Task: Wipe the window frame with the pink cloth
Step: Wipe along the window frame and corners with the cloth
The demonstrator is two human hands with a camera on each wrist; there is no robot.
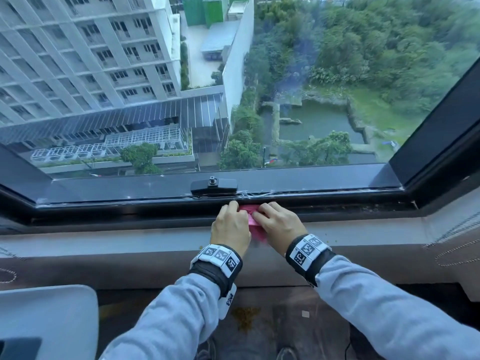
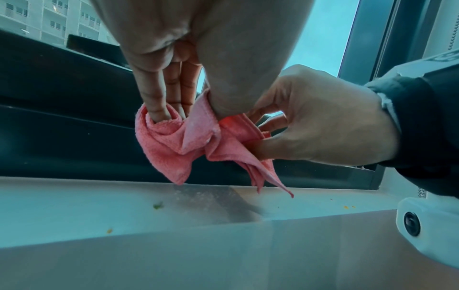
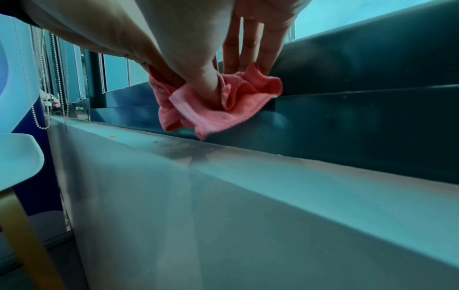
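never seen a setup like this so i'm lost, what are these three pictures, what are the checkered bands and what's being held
No machine here: a person is working with bare hands. The big picture comes from a camera on their head, looking down at the left hand and right hand. The patterned bands sit on the wrists, which also carry the cameras that took the other two pictures, looking along each hand. Both hands pinch one bunched pink cloth at the dark window frame, near the latch. The pale sill beneath has a few small crumbs.
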